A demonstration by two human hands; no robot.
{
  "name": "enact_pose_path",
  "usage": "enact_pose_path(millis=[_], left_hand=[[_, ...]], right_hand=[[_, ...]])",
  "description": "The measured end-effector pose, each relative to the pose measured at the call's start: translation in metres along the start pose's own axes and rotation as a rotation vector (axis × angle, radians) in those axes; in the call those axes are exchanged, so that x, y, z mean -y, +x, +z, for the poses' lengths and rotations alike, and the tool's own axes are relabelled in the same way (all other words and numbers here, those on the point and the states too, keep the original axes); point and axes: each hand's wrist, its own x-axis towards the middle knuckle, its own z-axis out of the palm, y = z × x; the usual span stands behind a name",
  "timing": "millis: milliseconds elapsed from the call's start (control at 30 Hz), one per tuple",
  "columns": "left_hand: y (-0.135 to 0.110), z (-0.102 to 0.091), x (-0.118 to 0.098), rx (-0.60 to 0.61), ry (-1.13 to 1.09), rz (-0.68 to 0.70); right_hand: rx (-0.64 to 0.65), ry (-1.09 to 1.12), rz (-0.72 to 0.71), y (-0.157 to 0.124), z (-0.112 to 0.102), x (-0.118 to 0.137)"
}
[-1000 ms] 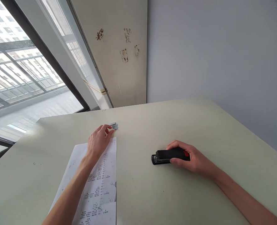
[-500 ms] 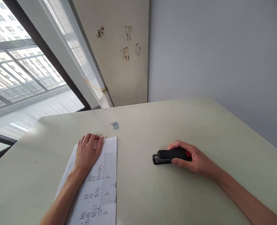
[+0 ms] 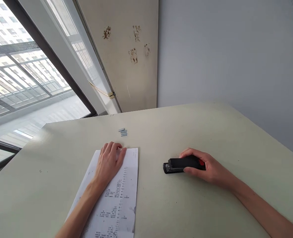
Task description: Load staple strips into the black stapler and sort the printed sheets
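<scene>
A printed sheet of paper (image 3: 121, 198) lies on the pale green table (image 3: 211, 132) in front of me. My left hand (image 3: 109, 162) rests flat on the sheet's top edge with its fingers stretched out. My right hand (image 3: 206, 167) is wrapped round a black stapler (image 3: 178, 164) with a red rear end, which lies on the table to the right of the sheet. A few strips of staples (image 3: 122, 132) lie on the table just beyond my left hand, apart from it.
A large window (image 3: 24, 76) runs along the left behind the table's far left corner. A stained beige wall panel (image 3: 131, 56) and a grey wall (image 3: 223, 59) stand behind the table.
My left hand has left the staple strips, come back onto the paper and slid the sheet to the right. My right hand has stayed on the stapler.
</scene>
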Motion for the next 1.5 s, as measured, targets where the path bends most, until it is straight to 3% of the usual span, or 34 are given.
enact_pose_path(millis=[200,333,700,1167,1500], left_hand=[[0.006,0.012,-0.047,0.070,-0.086,0.113],[0.006,0.020,-0.062,0.111,-0.112,0.137],[-0.005,0.022,-0.074,0.114,-0.097,0.070],[-0.016,0.004,-0.094,0.288,-0.144,-0.044],[-0.021,0.007,-0.091,0.253,-0.248,-0.047]], right_hand=[[0.009,0.003,-0.014,-0.004,-0.009,-0.001],[0.012,0.001,-0.001,-0.002,-0.006,-0.002],[0.020,0.021,0.003,0.002,-0.001,0.000],[-0.003,-0.058,-0.035,0.000,-0.002,-0.002],[-0.075,-0.110,-0.092,-0.002,0.001,-0.003]])
